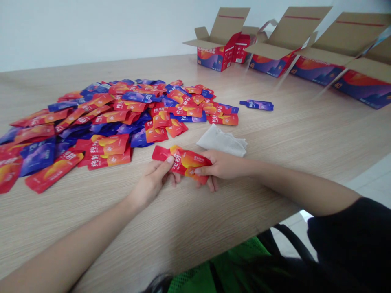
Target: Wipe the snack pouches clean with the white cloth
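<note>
Both my hands hold a small stack of red sachets (183,160) just above the wooden table (189,228). My left hand (152,179) pinches the stack's left end with thumb on top. My right hand (218,167) grips its right end, fingers curled under. A big heap of red and blue sachets (116,114) lies spread to the left and behind. A crumpled white cloth (221,140) rests right behind my right hand.
One blue sachet (257,105) lies alone toward the back right. Several open cardboard boxes (224,44) with raised flaps stand along the far right edge. The table's near edge runs diagonally at the lower right, above a green chair seat (232,264).
</note>
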`<state>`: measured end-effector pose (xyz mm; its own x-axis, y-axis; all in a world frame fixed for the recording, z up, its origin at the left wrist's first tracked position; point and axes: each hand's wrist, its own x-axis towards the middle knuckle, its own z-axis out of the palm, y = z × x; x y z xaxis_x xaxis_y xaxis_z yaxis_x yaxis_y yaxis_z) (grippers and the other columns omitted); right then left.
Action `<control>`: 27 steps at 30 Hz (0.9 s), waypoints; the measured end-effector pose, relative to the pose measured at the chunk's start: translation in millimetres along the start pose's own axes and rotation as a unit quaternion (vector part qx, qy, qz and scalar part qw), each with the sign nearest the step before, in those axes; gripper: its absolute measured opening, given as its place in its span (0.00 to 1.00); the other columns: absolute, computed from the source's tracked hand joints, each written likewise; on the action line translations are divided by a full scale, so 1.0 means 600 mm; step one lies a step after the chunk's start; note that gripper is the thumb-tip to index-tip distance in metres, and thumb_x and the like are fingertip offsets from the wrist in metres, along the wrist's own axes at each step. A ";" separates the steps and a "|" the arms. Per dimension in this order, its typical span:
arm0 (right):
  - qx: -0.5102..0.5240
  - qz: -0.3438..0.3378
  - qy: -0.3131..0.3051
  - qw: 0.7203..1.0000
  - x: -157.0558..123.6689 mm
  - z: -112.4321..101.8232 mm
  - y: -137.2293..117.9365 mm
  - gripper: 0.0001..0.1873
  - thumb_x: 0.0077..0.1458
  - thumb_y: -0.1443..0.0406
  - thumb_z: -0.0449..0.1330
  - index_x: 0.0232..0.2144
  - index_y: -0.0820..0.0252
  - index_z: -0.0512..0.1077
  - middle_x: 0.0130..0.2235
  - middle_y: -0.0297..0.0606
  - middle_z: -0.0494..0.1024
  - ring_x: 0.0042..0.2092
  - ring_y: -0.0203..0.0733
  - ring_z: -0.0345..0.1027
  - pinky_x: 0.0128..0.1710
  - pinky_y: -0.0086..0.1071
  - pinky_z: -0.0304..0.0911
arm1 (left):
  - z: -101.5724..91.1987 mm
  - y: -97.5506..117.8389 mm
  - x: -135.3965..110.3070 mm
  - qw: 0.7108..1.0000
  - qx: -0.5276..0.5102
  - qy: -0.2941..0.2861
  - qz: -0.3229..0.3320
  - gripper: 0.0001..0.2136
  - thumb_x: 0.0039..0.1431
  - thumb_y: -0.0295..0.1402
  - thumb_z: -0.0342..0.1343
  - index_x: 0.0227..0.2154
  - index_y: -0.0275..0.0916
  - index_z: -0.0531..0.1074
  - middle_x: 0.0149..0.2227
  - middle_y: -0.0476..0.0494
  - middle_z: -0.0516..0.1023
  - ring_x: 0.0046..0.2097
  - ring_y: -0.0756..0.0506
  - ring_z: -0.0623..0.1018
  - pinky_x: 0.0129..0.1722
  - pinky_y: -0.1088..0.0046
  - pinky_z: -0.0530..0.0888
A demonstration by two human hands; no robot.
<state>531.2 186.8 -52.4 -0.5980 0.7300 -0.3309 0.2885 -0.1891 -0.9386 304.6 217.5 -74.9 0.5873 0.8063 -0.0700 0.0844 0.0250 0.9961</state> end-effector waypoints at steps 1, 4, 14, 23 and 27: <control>-0.051 -0.025 0.056 0.997 -0.002 0.000 -0.003 0.13 0.66 0.62 0.54 0.50 0.62 0.68 0.35 0.37 0.80 0.21 0.31 0.69 0.21 0.26 0.66 | 0.000 0.001 0.003 1.000 -0.017 0.021 0.011 0.18 0.64 0.47 0.51 0.25 0.40 0.71 0.25 0.47 0.75 0.26 0.48 0.72 0.27 0.72 0.70; -0.259 -0.116 0.220 0.933 -0.011 0.001 -0.012 0.22 0.65 0.68 0.49 0.61 0.57 0.62 0.40 0.37 0.80 0.31 0.36 0.73 0.32 0.30 0.68 | -0.008 0.004 0.011 0.989 -0.067 0.110 0.073 0.07 0.62 0.38 0.53 0.36 0.41 0.72 0.30 0.48 0.74 0.30 0.49 0.72 0.29 0.74 0.68; -0.579 -0.059 0.184 0.792 -0.020 0.062 0.028 0.45 0.60 0.40 0.50 0.69 0.60 0.52 0.70 0.57 0.49 0.69 0.66 0.43 0.64 0.58 0.44 | -0.019 0.050 -0.008 0.953 0.080 0.217 0.194 0.11 0.61 0.35 0.49 0.43 0.45 0.73 0.48 0.46 0.74 0.52 0.42 0.71 0.50 0.65 0.67; -0.545 -0.068 0.165 0.819 -0.017 0.049 0.031 0.48 0.60 0.41 0.50 0.69 0.68 0.49 0.71 0.56 0.46 0.71 0.61 0.33 0.68 0.52 0.39 | 0.044 -0.009 -0.065 0.701 0.686 -0.017 0.194 0.30 0.71 0.44 0.34 0.65 0.25 0.55 0.67 0.27 0.58 0.68 0.31 0.57 0.64 0.48 0.57; -0.558 -0.118 0.166 0.805 -0.019 0.047 0.025 0.44 0.64 0.46 0.50 0.68 0.76 0.50 0.70 0.59 0.45 0.71 0.57 0.33 0.69 0.49 0.36 | 0.039 -0.025 -0.057 0.680 0.706 -0.030 0.196 0.31 0.71 0.45 0.32 0.64 0.22 0.57 0.66 0.25 0.59 0.67 0.33 0.61 0.63 0.51 0.61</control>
<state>521.3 156.8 -65.7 -0.5543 0.8300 0.0617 0.7993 0.5515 -0.2388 302.0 175.4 -88.6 0.8157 0.5609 0.1412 0.5756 -0.8111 -0.1034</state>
